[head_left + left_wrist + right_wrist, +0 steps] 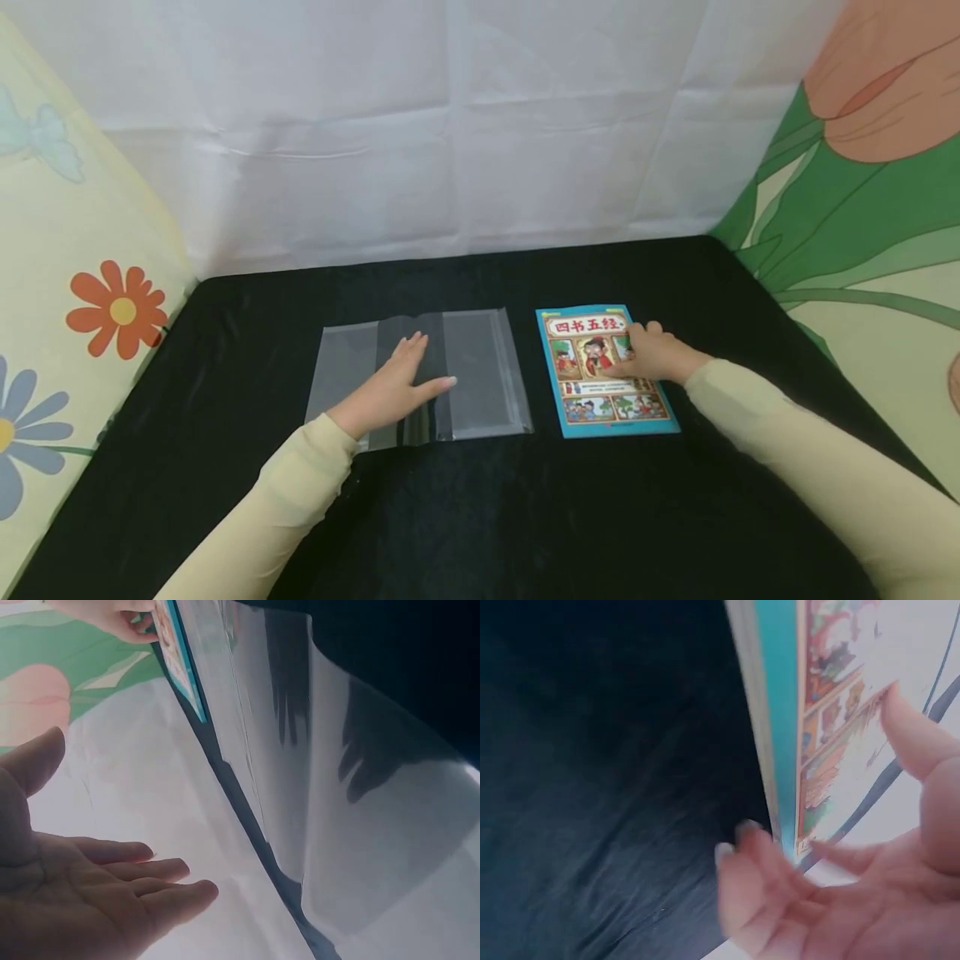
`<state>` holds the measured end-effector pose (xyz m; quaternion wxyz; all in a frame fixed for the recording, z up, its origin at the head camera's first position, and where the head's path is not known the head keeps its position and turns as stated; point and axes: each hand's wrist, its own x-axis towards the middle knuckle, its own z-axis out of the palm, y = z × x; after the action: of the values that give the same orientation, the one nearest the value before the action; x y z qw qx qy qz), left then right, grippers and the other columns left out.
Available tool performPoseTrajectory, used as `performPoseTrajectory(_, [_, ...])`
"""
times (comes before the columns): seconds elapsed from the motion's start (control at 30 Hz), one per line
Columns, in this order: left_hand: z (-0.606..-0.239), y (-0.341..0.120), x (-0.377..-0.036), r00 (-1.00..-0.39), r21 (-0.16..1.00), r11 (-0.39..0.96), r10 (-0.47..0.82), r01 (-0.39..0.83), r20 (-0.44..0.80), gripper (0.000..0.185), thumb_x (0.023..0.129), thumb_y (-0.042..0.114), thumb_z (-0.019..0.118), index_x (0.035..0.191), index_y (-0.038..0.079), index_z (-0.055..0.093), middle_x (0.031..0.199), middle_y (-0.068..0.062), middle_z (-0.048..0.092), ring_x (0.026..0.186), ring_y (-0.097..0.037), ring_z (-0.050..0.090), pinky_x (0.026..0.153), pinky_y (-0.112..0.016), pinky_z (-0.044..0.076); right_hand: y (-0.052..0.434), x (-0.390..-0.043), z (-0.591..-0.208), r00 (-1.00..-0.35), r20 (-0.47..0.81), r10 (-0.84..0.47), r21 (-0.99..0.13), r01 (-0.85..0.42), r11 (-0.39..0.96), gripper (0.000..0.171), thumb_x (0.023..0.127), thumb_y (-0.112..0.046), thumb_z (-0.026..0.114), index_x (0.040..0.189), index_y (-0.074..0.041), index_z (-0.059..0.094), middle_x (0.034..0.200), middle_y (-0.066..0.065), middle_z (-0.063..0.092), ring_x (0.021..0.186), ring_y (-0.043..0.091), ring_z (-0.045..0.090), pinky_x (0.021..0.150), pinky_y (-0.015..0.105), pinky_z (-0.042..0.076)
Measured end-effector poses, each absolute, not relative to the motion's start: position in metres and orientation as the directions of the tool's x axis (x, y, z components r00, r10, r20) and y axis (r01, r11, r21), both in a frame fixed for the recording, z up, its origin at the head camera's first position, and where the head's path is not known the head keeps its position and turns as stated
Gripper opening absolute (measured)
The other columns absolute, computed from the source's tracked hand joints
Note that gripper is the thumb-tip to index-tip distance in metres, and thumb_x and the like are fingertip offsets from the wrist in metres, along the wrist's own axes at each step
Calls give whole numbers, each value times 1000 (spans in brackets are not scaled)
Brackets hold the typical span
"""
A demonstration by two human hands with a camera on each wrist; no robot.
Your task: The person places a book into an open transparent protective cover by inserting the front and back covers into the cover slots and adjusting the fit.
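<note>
L hand [390,387], fingers straight, thumb spread, over clear plastic cover [483,367], R hand [662,356] gripping R edge of blue-bordered bk [591,388], thumb on front, bk just R of cover, both on blk bench [480,517], white cloth [450,167] behind

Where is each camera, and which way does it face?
Head: worn on the head, facing forward and down at the table, showing left hand, right hand and sleeves.
Left wrist: worn there, facing past the left hand across the clear cover; part of the right hand shows.
Right wrist: worn there, facing along the right hand toward the book; only that hand shows.
Head and left wrist share the clear cover, book and both hands.
</note>
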<state>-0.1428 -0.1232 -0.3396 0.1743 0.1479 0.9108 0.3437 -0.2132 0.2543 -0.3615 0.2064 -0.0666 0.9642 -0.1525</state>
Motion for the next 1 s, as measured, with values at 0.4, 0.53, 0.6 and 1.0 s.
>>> performPoseTrajectory(0.4, [-345, -104, -143, -872, 737, 656, 445, 161, -206, 81, 99, 41, 55, 155, 1, 11, 161, -17, 7, 148, -32, 4, 115, -52, 13, 262, -219, -364, -858, -499, -119, -460, 146, 876, 101, 88, -38, 72, 131, 27, 8, 96, 28, 50, 88, 36, 56, 66, 45, 50])
performPoseTrajectory(0.53, [-346, -96, -144, -869, 753, 638, 453, 160, -198, 77, 99, 38, 56, 154, 2, 16, 160, -15, 15, 147, -30, 14, 115, -49, 19, 263, -219, -365, -863, -494, -106, -466, 160, 870, 100, 87, -37, 73, 130, 27, 9, 97, 29, 49, 89, 36, 56, 68, 45, 50])
performPoseTrajectory(0.6, [-346, -91, -145, -870, 762, 628, 452, 156, -195, 74, 99, 37, 56, 153, 1, 20, 159, -15, 21, 145, -30, 19, 114, -49, 22, 262, -220, -365, -866, -491, -95, -463, 167, 870, 99, 87, -37, 73, 130, 26, 10, 98, 29, 48, 89, 36, 56, 69, 45, 49])
performPoseTrajectory(1.0, [-356, -45, -153, -873, 870, 493, 436, 29, -218, 59, 100, 30, 56, 146, 0, 37, 148, -17, 41, 133, -32, 43, 105, -46, 38, 263, -219, -367, -868, -490, -76, -452, 178, 874, 99, 87, -37, 73, 130, 26, 10, 96, 28, 50, 91, 38, 56, 72, 49, 49])
